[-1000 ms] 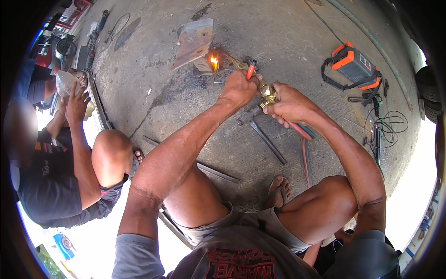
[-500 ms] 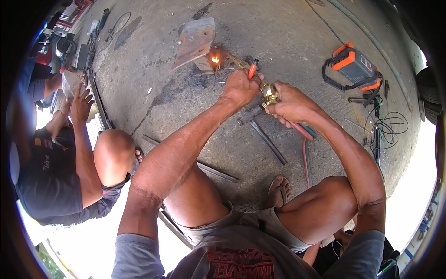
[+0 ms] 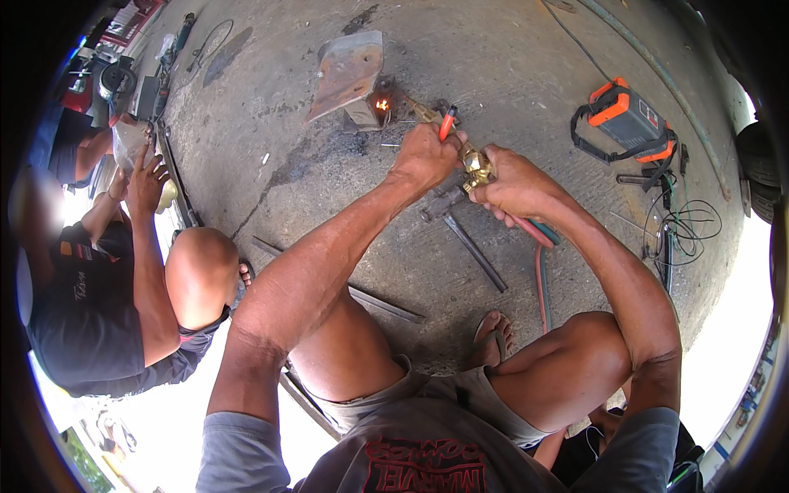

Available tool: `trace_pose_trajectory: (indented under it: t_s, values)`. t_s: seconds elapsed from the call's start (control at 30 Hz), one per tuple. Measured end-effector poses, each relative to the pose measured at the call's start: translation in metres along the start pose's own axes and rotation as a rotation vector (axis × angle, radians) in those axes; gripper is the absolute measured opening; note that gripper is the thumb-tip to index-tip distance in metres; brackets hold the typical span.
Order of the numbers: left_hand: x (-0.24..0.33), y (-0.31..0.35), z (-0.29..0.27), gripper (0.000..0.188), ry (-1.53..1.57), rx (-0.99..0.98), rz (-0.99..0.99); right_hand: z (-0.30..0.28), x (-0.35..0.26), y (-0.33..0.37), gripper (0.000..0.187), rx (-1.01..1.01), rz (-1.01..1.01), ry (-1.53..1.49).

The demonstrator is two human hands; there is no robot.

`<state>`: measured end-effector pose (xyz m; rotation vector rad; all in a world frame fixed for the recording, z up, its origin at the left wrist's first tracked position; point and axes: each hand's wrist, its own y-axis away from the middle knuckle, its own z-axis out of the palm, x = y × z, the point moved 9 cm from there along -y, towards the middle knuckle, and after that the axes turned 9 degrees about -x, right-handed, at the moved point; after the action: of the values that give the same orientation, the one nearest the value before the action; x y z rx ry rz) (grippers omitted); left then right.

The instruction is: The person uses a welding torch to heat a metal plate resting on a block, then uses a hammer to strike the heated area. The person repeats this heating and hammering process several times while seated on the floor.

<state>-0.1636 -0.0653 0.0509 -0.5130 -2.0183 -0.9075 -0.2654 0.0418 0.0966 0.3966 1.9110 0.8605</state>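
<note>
My left hand is closed round the front part of a brass gas torch. A short orange-red stick with a dark end pokes up between its fingers, perhaps a lighter or marker. My right hand wraps the torch's rear handle, behind the valve fittings. Red and green hoses run from it down toward my foot. The torch tip points at a rusty metal piece, where a small orange flame or glow shows. A bent steel plate rests against that piece.
A hammer lies on the concrete below my hands, near a flat metal bar. To the right stands an orange and grey welding machine with tangled cables. At left a co-worker sits close by, near another person holding a clear plastic bag.
The glow at the metal piece looks smaller and less bright. At left, the plastic bag and the co-worker's head have shifted slightly. My hands stay nearly still.
</note>
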Motion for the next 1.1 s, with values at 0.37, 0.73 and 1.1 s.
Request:
trace_pose_trajectory:
  t_s: [0.37, 0.73, 1.1]
  values:
    - [-0.002, 0.002, -0.001, 0.042, 0.049, -0.004, 0.005, 0.002, -0.018, 0.013, 0.074, 0.025, -0.086, 0.047]
    - [0.004, 0.012, -0.006, 0.039, 0.087, 0.01, -0.029, 0.003, -0.007, 0.003, 0.045, 0.012, -0.036, 0.041]
    - [0.006, 0.013, -0.008, 0.042, 0.059, 0.01, -0.009, 0.003, -0.01, 0.006, 0.043, 0.012, -0.046, 0.041]
